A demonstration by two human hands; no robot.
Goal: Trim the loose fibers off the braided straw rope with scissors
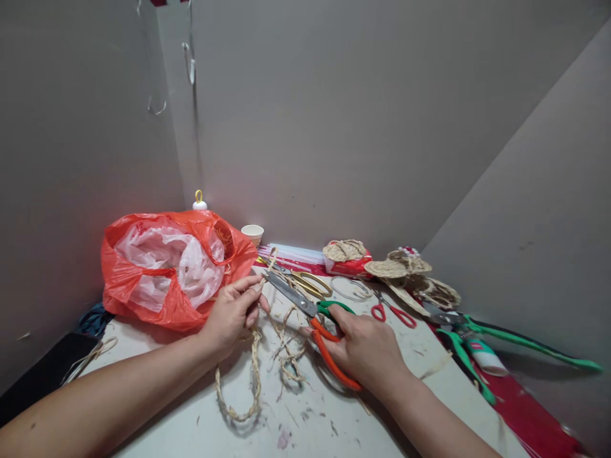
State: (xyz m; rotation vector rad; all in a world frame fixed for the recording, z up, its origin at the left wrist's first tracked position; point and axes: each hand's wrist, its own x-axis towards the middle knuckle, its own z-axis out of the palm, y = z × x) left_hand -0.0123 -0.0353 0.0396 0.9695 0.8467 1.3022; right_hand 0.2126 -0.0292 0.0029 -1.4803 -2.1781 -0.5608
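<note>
My left hand pinches a braided straw cord, whose loop hangs down in front of it over the table. A thin end of the cord sticks up past the fingertips. In my right hand are scissors with one orange and one green handle. Their blades point left, with the tips right by the cord at my left fingers; whether they touch it I cannot tell. Another length of braided straw lies on the table between my hands.
A red plastic bag stands at left. Behind the blades lie gold-handled scissors; red scissors lie farther right. Woven straw soles, a paper cup and green-handled shears line the edges. Grey walls enclose the table.
</note>
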